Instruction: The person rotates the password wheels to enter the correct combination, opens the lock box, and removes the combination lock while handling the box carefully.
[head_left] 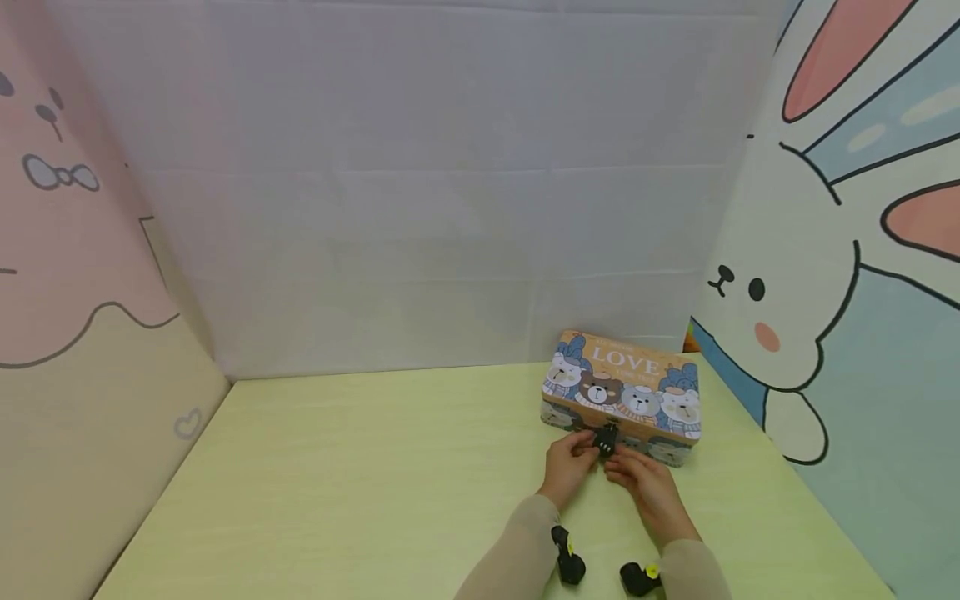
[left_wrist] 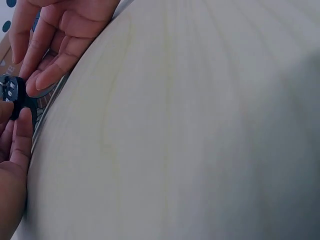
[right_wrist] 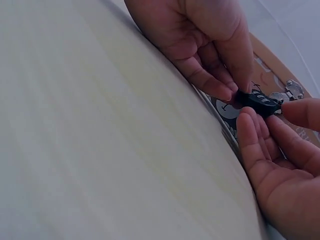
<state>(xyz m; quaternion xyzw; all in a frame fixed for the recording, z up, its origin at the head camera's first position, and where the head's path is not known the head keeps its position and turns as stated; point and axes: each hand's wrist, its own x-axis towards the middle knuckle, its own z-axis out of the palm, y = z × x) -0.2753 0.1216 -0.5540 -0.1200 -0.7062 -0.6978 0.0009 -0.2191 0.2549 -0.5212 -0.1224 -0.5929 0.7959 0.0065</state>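
A small black combination padlock [head_left: 606,439] hangs at the front clasp of a tin box [head_left: 645,362] printed with cartoon bears and the word LOVE. With thumb and fingers, my left hand [head_left: 567,471] pinches one side of the padlock [right_wrist: 259,103]. Opposite it, my right hand [head_left: 648,487] has its fingers [right_wrist: 248,127] against the padlock, with the thumb by the shackle end near the metal clasp [right_wrist: 289,91]. Raised marks show on the padlock's dial face [left_wrist: 12,89], too small to read. The tin's lid is down.
The tin stands toward the back right of a pale yellow table [head_left: 337,483], near a white backdrop [head_left: 420,208]. A rabbit-printed panel [head_left: 825,333] borders the right side, and a pink and cream panel [head_left: 90,400] the left. Black camera mounts [head_left: 570,567] sit on both wrists.
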